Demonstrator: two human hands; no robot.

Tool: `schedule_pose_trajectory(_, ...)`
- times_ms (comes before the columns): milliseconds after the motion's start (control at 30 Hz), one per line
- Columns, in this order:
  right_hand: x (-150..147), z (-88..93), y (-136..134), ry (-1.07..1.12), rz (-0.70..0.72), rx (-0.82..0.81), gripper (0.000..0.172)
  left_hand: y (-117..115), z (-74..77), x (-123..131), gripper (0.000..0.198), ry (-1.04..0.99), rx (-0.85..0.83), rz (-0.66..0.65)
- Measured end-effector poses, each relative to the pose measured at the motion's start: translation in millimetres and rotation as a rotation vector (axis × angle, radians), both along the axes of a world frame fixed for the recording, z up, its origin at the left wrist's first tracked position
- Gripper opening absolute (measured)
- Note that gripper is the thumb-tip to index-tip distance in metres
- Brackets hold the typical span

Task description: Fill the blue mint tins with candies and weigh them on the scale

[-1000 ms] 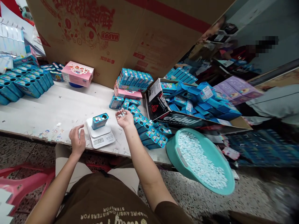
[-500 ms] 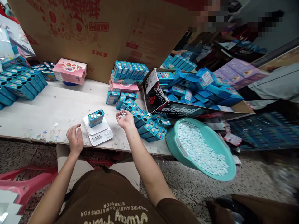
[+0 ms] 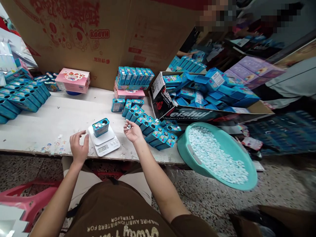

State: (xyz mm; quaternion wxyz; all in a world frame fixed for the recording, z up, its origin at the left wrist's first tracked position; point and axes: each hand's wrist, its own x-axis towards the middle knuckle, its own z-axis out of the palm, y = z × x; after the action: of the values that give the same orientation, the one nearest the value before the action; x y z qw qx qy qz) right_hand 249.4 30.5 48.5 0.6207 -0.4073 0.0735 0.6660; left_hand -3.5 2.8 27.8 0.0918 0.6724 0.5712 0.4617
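A white digital scale (image 3: 108,140) stands near the table's front edge, its display lit. On it sits a blue tin-like box (image 3: 101,131) with white candies at its open top. Just left of the scale, my left hand (image 3: 79,148) hovers with thumb and fingers apart, holding nothing. Several small white candies (image 3: 128,127) lie in the cupped fingers of my right hand (image 3: 133,132), palm up, to the right of the scale. Close beyond that hand runs a cluster of blue boxes (image 3: 148,123), some with round openings on top.
A teal basin (image 3: 189,153) of white candies (image 3: 214,154) overhangs the table edge at right. Behind it, a black carton (image 3: 195,114) holds blue boxes. A large cardboard box (image 3: 111,49) walls the back. Pink boxes (image 3: 74,79) and more blue boxes (image 3: 24,95) stand left.
My right hand's fingers have curled further around the candies. My left hand has stayed beside the scale. The view has shifted slightly.
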Motion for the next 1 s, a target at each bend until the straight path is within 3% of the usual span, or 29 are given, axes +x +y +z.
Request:
schedule_pose_trajectory(233,-3,-15.0,-31,0.070,0.086,0.036,0.010,33,61.7,5,0.021,0.279,0.047,-0.291)
schedule_pose_trajectory(367,-1,-17.2,-48,0.148,0.114,0.050,0.013,53,81.5,13,0.024,0.422,-0.025,-0.444)
schedule_pose_trajectory(733,9,-17.8,-64,0.186,0.038,0.042,0.018,82,93.6,15,0.036,0.668,-0.049,-0.662)
schedule_pose_trajectory(1000,10,-21.1,-68,0.203,0.033,0.058,0.021,91,93.9,19,0.031,0.696,-0.100,-0.709)
